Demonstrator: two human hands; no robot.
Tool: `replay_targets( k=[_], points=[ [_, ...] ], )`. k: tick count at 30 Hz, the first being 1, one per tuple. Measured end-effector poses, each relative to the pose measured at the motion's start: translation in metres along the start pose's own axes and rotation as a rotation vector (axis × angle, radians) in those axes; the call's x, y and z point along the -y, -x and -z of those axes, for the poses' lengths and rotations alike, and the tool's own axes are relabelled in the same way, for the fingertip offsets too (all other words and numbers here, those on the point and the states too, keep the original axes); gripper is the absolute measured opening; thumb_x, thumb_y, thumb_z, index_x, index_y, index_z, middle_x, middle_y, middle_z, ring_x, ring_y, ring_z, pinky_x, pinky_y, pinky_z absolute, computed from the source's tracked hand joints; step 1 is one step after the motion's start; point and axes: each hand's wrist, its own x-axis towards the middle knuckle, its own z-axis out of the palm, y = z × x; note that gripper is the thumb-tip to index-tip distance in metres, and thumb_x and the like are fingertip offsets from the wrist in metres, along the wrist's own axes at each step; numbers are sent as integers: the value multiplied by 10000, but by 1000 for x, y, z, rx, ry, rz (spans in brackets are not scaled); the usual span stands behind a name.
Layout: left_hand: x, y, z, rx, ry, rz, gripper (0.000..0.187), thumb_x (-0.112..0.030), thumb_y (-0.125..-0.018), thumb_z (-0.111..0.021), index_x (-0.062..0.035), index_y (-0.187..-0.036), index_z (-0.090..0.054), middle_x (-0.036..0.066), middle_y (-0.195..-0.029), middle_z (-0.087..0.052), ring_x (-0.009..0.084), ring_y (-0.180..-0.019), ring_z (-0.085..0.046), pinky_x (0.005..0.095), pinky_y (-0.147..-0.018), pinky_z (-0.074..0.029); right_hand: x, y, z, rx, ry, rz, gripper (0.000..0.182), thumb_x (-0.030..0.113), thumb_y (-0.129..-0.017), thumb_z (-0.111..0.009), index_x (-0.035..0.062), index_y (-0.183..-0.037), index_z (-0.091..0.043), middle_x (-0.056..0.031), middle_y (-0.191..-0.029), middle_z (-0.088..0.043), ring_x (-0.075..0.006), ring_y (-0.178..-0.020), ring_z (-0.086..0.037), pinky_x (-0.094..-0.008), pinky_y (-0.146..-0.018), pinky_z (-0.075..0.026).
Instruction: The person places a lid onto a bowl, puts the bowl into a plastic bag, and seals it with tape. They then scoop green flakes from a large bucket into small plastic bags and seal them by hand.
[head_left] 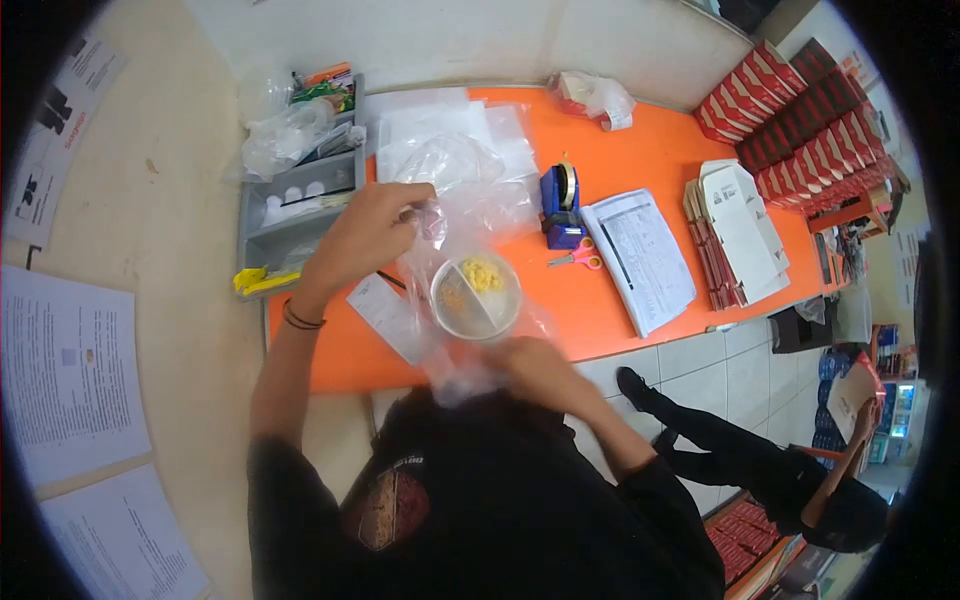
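A round, divided bowl (462, 311) with yellow food in one part and brownish food in another sits near the orange table's front edge. Clear plastic bag film (455, 372) lies around and below it. My left hand (375, 225), above and left of the bowl, is closed on the upper part of the bag. Just below the bowl, my right hand (535, 372) is blurred by motion beside the lower part of the bag; its fingers cannot be made out.
Behind are plastic sheets (400, 135), with a grey organizer (300, 232) at left. A blue tape dispenser (563, 215), pink scissors (577, 256), papers (645, 260) and flat cartons (740, 230) lie rightward. Another person (770, 460) stands at right, holding a carton.
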Motion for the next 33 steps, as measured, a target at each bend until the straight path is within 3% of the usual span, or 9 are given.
replay_targets(
  k=[2,4,8,12,17,22,23,27,33],
  points=[
    [2,7,16,264,564,258,164,41,-714,-492,-8,-848,-573,63,-802,-585,171,-784,-561,315,-753,-464,-8,12,61,-141,-168,-82,89,-27,-716,-565,-11,-793,-608,-142,-785,-618,-323,-794,-630,-354,-732,-506],
    [3,11,7,240,776,263,214,51,-740,-493,-9,-932,-566,31,-839,-554,139,-780,-536,295,-735,-450,10,12,115,-295,-280,-298,176,-164,-651,-513,-23,-748,-557,-108,-791,-621,-228,-768,-618,-305,-695,-478],
    [-9,11,-13,103,1214,79,238,5,-821,-566,-28,-1053,-522,27,-943,-534,110,-836,-528,257,-764,-437,10,-14,125,-293,-247,-112,141,-140,-711,-507,-19,-768,-550,-85,-759,-586,-195,-815,-598,-304,-748,-471],
    [-35,26,-9,43,1223,61,218,-15,-848,-576,-17,-1057,-516,45,-1009,-545,119,-956,-520,270,-879,-427,-5,-36,119,-567,-708,-96,108,-49,-816,-491,-5,-874,-570,-70,-854,-613,-173,-893,-589,-307,-861,-452],
    [-25,47,-28,25,1101,107,435,-349,-954,-568,-18,-1226,-491,93,-1228,-539,175,-1224,-476,339,-1030,-376,-34,-24,97,-560,-888,-188,160,27,-890,-526,4,-1037,-586,-87,-1074,-603,-171,-996,-571,-327,-924,-440],
    [59,66,-98,-242,1132,241,612,-281,-935,-578,0,-1422,-336,170,-1394,-449,256,-1309,-411,369,-1116,-288,-51,13,76,-518,-281,-345,810,99,-785,-737,14,-1456,-291,-163,-1431,-399,-275,-1326,-385,-406,-1093,-328],
    [72,69,-122,-225,1122,450,661,-328,-945,-561,1,-1453,-295,185,-1426,-421,284,-1347,-369,373,-1142,-247,-76,27,61,-306,-322,-408,1024,206,-690,-838,13,-1484,-220,-166,-1518,-275,-309,-1396,-279,-431,-1137,-254],
    [53,78,-222,-318,444,238,576,-316,-993,-417,23,-1440,-287,202,-1509,-277,300,-1422,-213,410,-1157,-188,-55,3,-22,-322,-370,-359,1245,353,-523,-921,6,-1479,-202,-197,-1529,-223,-360,-1403,-239,-454,-1143,-221],
    [52,98,-231,38,781,310,545,-248,-949,-508,10,-1403,-353,203,-1428,-376,312,-1316,-360,398,-1077,-308,-11,-65,-42,-494,-14,-121,924,358,-657,-867,-35,-1354,-404,-271,-1402,-399,-371,-1327,-371,-444,-1070,-323]
  ],
)
